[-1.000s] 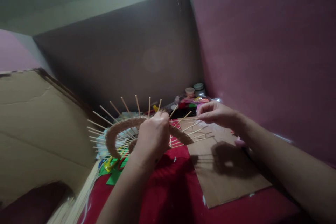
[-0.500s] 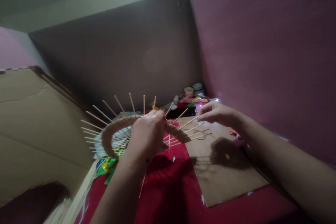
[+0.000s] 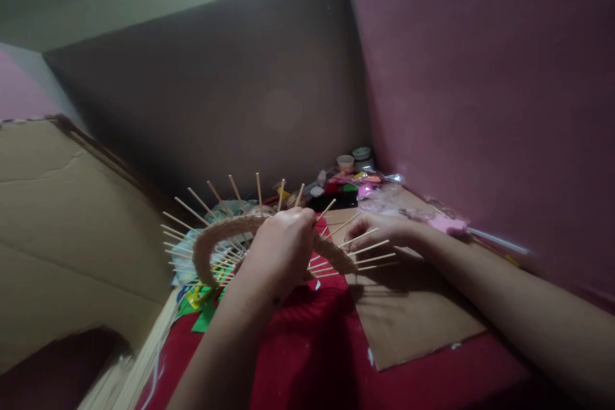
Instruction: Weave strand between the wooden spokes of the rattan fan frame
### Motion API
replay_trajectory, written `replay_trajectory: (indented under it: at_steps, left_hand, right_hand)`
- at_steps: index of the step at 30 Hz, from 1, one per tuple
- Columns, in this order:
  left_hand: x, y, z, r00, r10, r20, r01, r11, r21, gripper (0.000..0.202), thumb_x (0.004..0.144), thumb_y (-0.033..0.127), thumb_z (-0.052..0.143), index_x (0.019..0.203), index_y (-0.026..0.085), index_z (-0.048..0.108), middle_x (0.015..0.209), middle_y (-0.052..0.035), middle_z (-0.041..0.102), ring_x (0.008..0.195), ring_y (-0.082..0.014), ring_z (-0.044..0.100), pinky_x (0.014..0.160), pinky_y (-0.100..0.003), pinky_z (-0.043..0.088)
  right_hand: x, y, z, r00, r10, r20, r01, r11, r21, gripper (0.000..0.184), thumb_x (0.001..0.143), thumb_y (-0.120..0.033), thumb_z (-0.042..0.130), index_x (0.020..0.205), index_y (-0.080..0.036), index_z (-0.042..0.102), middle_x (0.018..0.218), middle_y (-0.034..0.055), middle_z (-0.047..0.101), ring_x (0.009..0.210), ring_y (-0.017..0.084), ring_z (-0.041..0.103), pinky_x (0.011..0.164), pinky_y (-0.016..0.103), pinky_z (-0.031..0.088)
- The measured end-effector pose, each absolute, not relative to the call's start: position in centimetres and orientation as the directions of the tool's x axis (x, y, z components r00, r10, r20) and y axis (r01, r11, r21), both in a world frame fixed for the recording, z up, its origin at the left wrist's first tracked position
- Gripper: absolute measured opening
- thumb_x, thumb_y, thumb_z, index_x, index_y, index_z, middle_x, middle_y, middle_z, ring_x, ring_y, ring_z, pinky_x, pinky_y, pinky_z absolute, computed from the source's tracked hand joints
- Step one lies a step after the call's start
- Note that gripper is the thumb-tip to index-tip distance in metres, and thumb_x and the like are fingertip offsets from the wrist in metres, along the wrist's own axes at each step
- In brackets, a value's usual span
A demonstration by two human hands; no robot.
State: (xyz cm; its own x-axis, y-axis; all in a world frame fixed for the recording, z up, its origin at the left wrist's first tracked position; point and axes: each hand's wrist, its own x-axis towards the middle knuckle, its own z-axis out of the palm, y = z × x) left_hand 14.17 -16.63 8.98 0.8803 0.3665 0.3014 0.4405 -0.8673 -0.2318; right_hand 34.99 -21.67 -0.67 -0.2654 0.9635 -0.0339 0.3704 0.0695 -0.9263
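Note:
My left hand [image 3: 288, 237] is wrapped over the top of a brown woven ring [image 3: 204, 253], its fingers closed on the rim. Thin wooden sticks [image 3: 259, 192] stick out all around this ring like spokes. My right hand [image 3: 379, 230] is at the ring's right side, behind several stick ends [image 3: 368, 248]. Its fingers are curled in, and whatever they pinch is hidden behind the sticks. The ring is held tilted above a red surface [image 3: 298, 346].
A flat cardboard sheet [image 3: 413, 320] lies at the right. Upright cardboard [image 3: 81, 224] stands at the left, beside pale sticks [image 3: 144, 359]. Small cups [image 3: 344, 163], plastic wrap [image 3: 384, 200] and a pink item [image 3: 446, 224] lie near the wall. Green scraps [image 3: 205, 319] lie below the ring.
My right hand has moved down and left, from a stick's tip to behind the sticks. The ring and my left hand have shifted slightly right in view.

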Motion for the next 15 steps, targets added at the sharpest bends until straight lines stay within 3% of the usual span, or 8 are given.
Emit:
replay_trajectory:
  at_steps: [3,6,10,15]
  left_hand:
    - [14.2,-17.1,9.0,0.894,0.382,0.233,0.431,-0.876,-0.217,0.015,0.080,0.018,0.043,0.078,0.019,0.057,0.071,-0.0037,0.062,0.063,-0.0155,0.054,0.056,-0.026,0.035]
    - [14.2,-17.7,9.3,0.917,0.364,0.165,0.394,-0.893,-0.216,0.017,0.081,0.017,0.040,0.082,0.019,0.057,0.074,-0.0043,0.064,0.064,-0.0164,0.057,0.054,-0.026,0.035]
    - [14.1,-18.6,9.7,0.934,0.348,0.078,0.356,-0.894,-0.271,0.014,0.075,0.013,0.047,0.086,0.018,0.054,0.080,-0.0059,0.067,0.070,-0.0202,0.061,0.054,-0.027,0.035]
    - [14.2,-19.6,10.1,0.929,0.369,0.002,0.353,-0.887,-0.298,0.020,0.071,0.010,0.051,0.090,0.018,0.051,0.083,-0.0071,0.067,0.074,-0.0241,0.063,0.053,-0.027,0.035]
  right_hand:
    - [34.8,-22.1,-0.2,-0.274,0.961,-0.031,0.499,0.115,-0.859,0.017,0.075,-0.030,0.062,0.076,-0.013,0.066,0.068,0.0013,0.060,0.061,0.010,0.050,0.055,0.021,0.037]
    - [34.6,-22.1,-0.2,-0.346,0.938,-0.030,0.540,0.173,-0.824,0.016,0.077,-0.028,0.060,0.083,-0.017,0.069,0.070,0.0004,0.062,0.063,0.010,0.051,0.057,0.021,0.038]
    - [35.0,-21.4,-1.2,-0.328,0.943,-0.048,0.505,0.132,-0.853,0.023,0.076,-0.029,0.060,0.095,-0.019,0.070,0.078,0.0008,0.066,0.070,0.012,0.055,0.062,0.022,0.041]
    - [35.5,-21.1,-1.8,-0.363,0.931,-0.043,0.412,0.119,-0.903,0.028,0.075,-0.037,0.063,0.096,-0.020,0.071,0.076,0.0004,0.066,0.071,0.012,0.055,0.063,0.022,0.042]
